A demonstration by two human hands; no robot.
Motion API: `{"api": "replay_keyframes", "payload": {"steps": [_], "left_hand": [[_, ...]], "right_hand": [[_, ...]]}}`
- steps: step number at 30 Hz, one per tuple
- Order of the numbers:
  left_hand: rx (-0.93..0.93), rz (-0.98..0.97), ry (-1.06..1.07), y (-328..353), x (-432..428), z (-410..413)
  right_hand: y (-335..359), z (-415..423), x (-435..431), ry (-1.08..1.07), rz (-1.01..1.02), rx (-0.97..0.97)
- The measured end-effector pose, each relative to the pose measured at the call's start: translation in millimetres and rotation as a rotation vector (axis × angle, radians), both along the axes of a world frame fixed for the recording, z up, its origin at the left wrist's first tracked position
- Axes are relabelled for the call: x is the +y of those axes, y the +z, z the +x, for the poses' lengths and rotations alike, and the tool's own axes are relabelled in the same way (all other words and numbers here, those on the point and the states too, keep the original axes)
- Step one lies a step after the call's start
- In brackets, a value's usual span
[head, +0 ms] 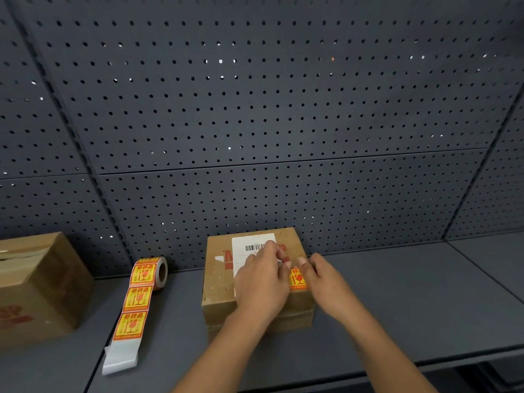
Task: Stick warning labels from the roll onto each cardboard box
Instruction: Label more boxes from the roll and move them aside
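Two bare forearms reach in from six o'clock over the grey shelf (402, 296). The left hand (261, 282) lies on top of the small cardboard box (218, 282) at the middle, fingers bent. A small pale scrap shows at its fingertips, but I cannot tell whether it is pinched. The right hand (326, 279), at the box's three o'clock side, is loosely open, its fingertips touching the orange warning label (297, 279) that lies on the box top near the right edge. A white barcode sticker (251, 245) sits toward the box's far edge.

At nine o'clock of this box, the label roll (150, 272) stands on edge, its strip (133, 307) trailing toward seven o'clock and ending in bare backing. Farther out at nine o'clock sits a larger cardboard box (39, 285). At twelve o'clock a dark pegboard wall (255, 109) rises behind it all.
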State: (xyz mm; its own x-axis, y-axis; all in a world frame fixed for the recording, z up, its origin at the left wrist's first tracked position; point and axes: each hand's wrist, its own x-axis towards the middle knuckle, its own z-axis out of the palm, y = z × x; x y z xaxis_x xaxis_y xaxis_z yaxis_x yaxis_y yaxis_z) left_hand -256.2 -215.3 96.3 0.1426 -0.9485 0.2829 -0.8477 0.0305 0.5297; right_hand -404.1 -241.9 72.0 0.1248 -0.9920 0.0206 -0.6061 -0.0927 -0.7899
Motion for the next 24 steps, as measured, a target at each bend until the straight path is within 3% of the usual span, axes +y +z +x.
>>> {"api": "replay_keyframes", "payload": {"steps": [14,20,24], "left_hand": [[0.003,0.035,-0.015,7,3,3],[0.324,0.066,-0.139,25,24,23],[0.405,-0.163,-0.026,36,37,78]], "right_hand": [[0,4,4,-0.078,-0.042,-0.009],[2,4,16,-0.168,-0.07,-0.169],[4,-3,29,-0.216,-0.112,-0.188]]}}
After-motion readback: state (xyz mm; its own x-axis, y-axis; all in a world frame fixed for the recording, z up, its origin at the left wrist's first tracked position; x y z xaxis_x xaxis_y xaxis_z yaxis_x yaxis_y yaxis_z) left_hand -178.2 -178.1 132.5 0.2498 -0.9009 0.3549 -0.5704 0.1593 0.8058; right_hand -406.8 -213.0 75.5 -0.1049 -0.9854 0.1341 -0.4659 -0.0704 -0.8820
